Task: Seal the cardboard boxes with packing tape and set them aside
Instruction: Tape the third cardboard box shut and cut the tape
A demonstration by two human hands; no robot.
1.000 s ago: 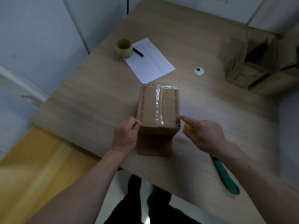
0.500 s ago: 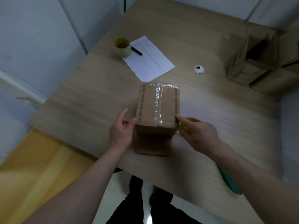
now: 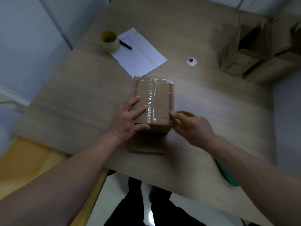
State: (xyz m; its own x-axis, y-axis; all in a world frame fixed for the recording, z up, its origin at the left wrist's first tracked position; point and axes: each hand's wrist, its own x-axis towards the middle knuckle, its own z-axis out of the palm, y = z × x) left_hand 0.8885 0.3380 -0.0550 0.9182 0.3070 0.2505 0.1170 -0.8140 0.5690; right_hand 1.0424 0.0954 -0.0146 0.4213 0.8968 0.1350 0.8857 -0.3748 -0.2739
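Box running near-to-far between both hands

Left hand [image 3: 128,119] is lying flat on the box [image 3: 154,101]; right hand [image 3: 192,127] is gripping the tape roll [image 3: 182,119] at its near right corner.

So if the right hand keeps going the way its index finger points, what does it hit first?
The box: the right hand, gripping a tape roll, has its fingertip already at the near right edge of the box top. Further on that line lies the left hand, flat on the top, though depth is hard to judge.
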